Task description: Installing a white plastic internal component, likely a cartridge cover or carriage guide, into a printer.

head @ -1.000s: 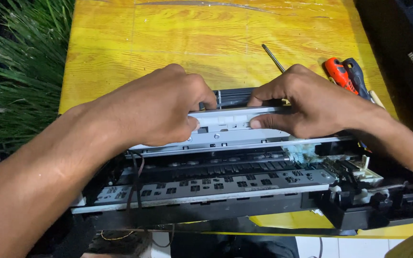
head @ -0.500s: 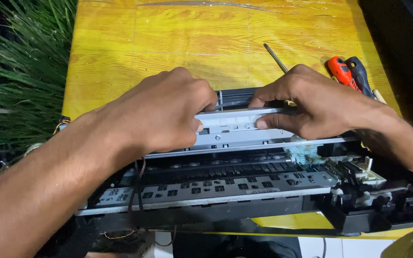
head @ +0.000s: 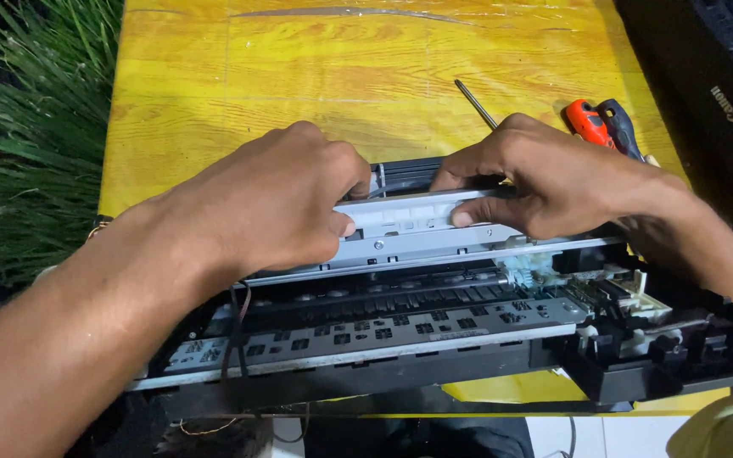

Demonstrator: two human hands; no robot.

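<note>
An opened printer chassis (head: pixel 434 339) of black plastic lies across the near edge of a yellow wooden table (head: pixel 299 76). Along its top runs a long grey metal rail (head: pixel 409 225). My left hand (head: pixel 277 199) grips the left part of that rail, thumb pressed on its front face. My right hand (head: pixel 540 182) clasps the right part of the same rail, fingers curled over its top edge. White gears (head: pixel 523 271) show just below my right hand.
A screwdriver with an orange and black handle (head: pixel 600 127) and a thin steel shaft (head: pixel 475 103) lies behind my right hand. A black device (head: pixel 714 93) stands at the right. Green grass-like leaves (head: pixel 27 144) fill the left edge.
Both hands stay clamped on the grey rail. The view has shifted slightly, and the rail sits a little lower and nearer the chassis than a second ago.
</note>
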